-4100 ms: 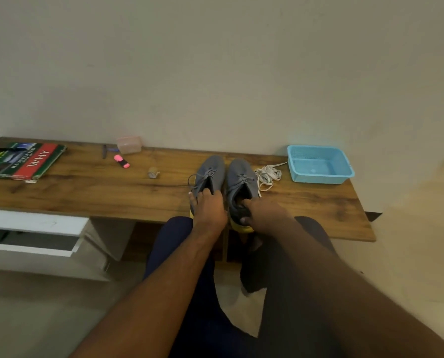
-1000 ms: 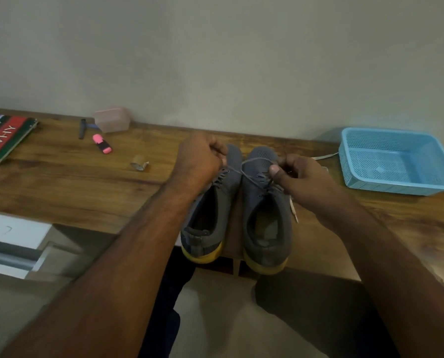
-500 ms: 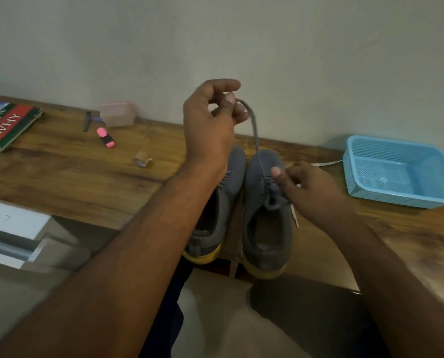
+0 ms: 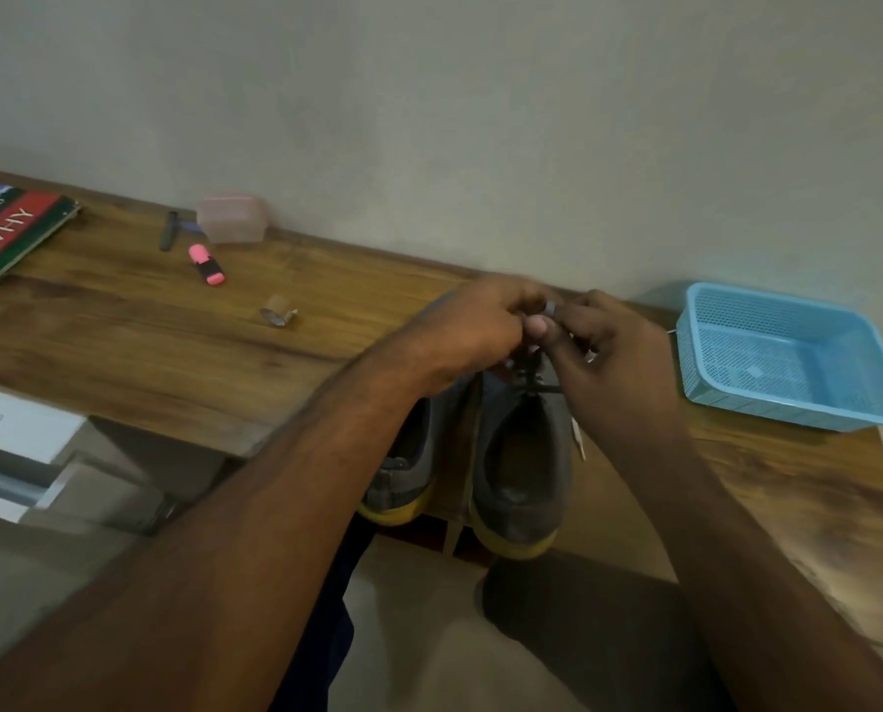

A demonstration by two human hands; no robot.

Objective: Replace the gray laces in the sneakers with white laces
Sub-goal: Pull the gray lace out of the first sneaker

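- The two sneakers (image 4: 524, 454) are seen in grey, with yellow soles at the heels.
- A grey lace (image 4: 549, 306) is seen between the hands.
- The basket (image 4: 768, 403) is coloured light blue, with a fine mesh pattern.
- The table (image 4: 136, 341) is marked by brown wood grain with darker streaks.
- The highlighter (image 4: 207, 264) is coloured pink, with a black band.
- The small box (image 4: 231, 218) is tinted translucent pink.
- The book (image 4: 12, 233) is coloured red and green, with white lettering.
- The wall (image 4: 429, 120) is painted a plain pale grey-beige.

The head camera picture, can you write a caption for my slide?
Both hands, left hand and right hand, pinch a gray lace above the right sneaker on a wooden table.
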